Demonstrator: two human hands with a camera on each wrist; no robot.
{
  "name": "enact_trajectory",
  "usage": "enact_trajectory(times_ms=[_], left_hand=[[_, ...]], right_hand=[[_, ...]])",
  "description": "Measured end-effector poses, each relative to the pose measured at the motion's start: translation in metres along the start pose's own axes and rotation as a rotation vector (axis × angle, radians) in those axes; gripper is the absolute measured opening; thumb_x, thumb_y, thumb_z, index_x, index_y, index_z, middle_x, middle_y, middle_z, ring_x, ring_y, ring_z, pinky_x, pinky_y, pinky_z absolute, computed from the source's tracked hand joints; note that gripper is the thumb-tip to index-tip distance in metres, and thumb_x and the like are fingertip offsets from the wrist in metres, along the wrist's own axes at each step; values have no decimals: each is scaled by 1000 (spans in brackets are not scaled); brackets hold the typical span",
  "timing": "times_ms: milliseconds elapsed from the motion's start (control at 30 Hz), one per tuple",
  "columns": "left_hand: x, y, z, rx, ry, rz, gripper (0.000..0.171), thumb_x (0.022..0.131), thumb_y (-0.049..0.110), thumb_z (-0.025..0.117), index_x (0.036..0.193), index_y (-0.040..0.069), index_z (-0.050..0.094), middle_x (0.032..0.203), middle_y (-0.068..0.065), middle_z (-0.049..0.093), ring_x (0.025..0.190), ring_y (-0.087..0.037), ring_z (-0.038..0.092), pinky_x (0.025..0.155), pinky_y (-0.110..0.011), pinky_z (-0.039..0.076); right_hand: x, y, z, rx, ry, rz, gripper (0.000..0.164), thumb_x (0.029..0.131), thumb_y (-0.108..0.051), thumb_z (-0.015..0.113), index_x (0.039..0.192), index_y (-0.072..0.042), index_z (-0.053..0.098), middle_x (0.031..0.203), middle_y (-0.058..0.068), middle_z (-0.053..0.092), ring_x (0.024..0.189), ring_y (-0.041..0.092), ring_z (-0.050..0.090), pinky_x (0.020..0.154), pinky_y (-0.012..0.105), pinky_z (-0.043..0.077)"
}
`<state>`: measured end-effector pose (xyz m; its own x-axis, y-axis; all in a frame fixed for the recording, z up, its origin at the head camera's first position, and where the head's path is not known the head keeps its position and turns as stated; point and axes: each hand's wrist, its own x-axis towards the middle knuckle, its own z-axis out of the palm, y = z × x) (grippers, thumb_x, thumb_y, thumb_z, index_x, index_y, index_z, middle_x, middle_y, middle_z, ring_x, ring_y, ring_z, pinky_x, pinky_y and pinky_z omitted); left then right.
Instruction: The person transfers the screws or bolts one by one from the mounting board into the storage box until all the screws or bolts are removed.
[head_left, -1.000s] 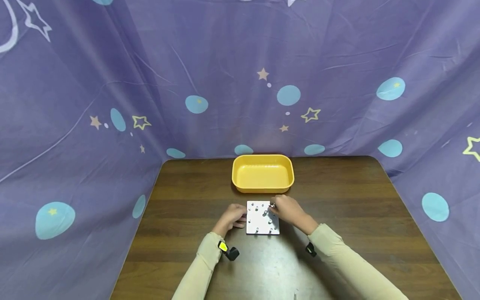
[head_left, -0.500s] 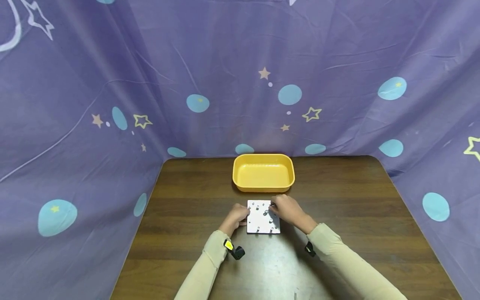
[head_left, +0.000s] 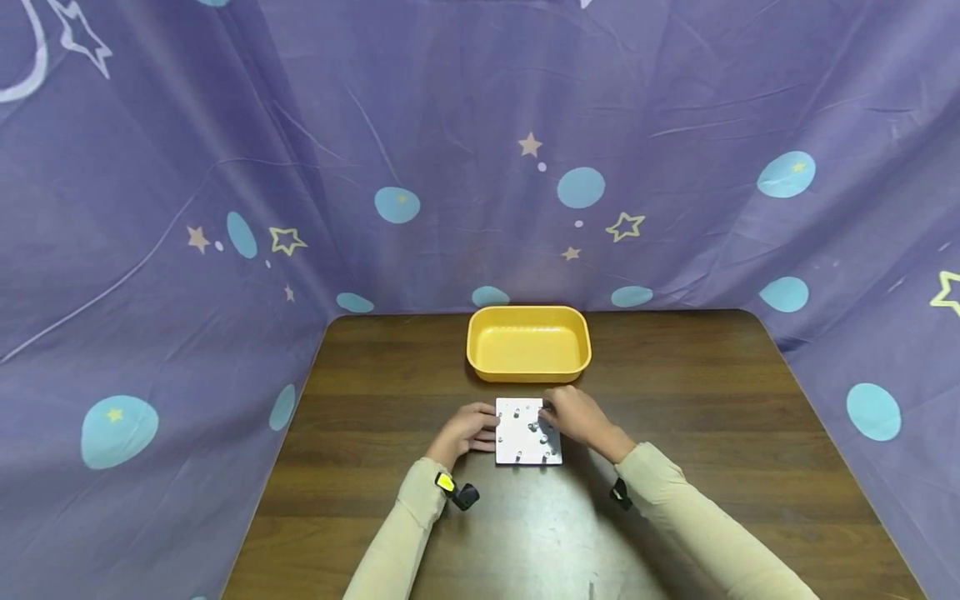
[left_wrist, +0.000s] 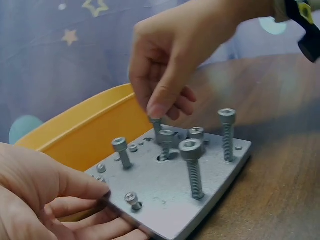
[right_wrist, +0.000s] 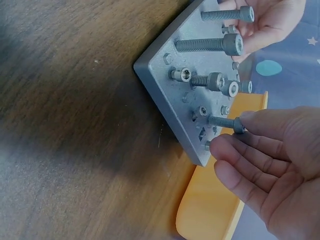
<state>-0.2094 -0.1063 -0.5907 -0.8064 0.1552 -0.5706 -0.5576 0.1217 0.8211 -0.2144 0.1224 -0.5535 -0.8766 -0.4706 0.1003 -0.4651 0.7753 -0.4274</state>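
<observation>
A square silver metal plate [head_left: 513, 438] lies on the table, with several socket head bolts of different sizes standing in its holes. The right hand [head_left: 577, 419] reaches over the plate's far right part. Its thumb and fingertips pinch the head of an upright bolt [right_wrist: 223, 121], whose threaded shank shows below the fingers. At the plate's left edge rests the left hand [head_left: 459, 435], fingers extended and spread, tips touching the edge. A tall thick bolt [left_wrist: 195, 175] stands near the front edge in the left wrist view, and a short one [left_wrist: 133, 200] sits low nearby.
Just behind the plate stands a yellow plastic bin [head_left: 528, 376]. The brown wooden table [head_left: 375, 467] ends at a purple curtain [head_left: 465, 125] with stars. Each wrist carries a small black camera [head_left: 467, 497].
The left hand closed in on the plate's left edge, then drew slightly back left with its fingers spread wider. The right hand stays at the same bolt with little movement.
</observation>
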Motion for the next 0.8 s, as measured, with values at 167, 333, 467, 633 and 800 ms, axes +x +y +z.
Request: enact_trajectory(times_ms=[167,333,467,633,800], left_hand=[[4,1,-8,-71,-65,-41,42,99,4,60,138,-6,50,104,-14,65,87,-26,70,90,-52,61],[7,7,-9,-69,-84,-68,44,100,3,59,141,-7,47,110,-18,65,91,-29,71,94,-54,59],[8,9,-11,-62,-91,-79,44,101,4,58,142,-8,46,114,-21,64,93,-31,71,96,-55,57],[8,7,-13,-43,-117,-62,42,101,3,57,140,-8,46,106,-18,65,87,-27,71,92,-53,60],[4,3,-13,20,-140,-2,38,101,3,56,137,-8,48,95,-13,64,80,-23,68,83,-48,64]], right_hand=[[3,-1,-3,7,-6,-8,19,88,-10,77,75,-9,63,67,-2,58,60,10,47,53,27,44],[5,0,-3,-1,-18,3,19,89,-10,76,76,-8,63,67,-1,58,60,10,46,53,27,43],[7,-1,-3,-5,-32,24,18,90,-11,76,76,-8,65,68,0,60,60,11,47,53,28,44],[9,-3,-1,-7,-59,49,22,91,-15,76,74,-10,63,66,-2,58,60,10,46,53,27,42],[8,-6,2,5,-56,46,24,91,-13,76,73,-9,61,62,-3,53,58,11,45,52,27,40]])
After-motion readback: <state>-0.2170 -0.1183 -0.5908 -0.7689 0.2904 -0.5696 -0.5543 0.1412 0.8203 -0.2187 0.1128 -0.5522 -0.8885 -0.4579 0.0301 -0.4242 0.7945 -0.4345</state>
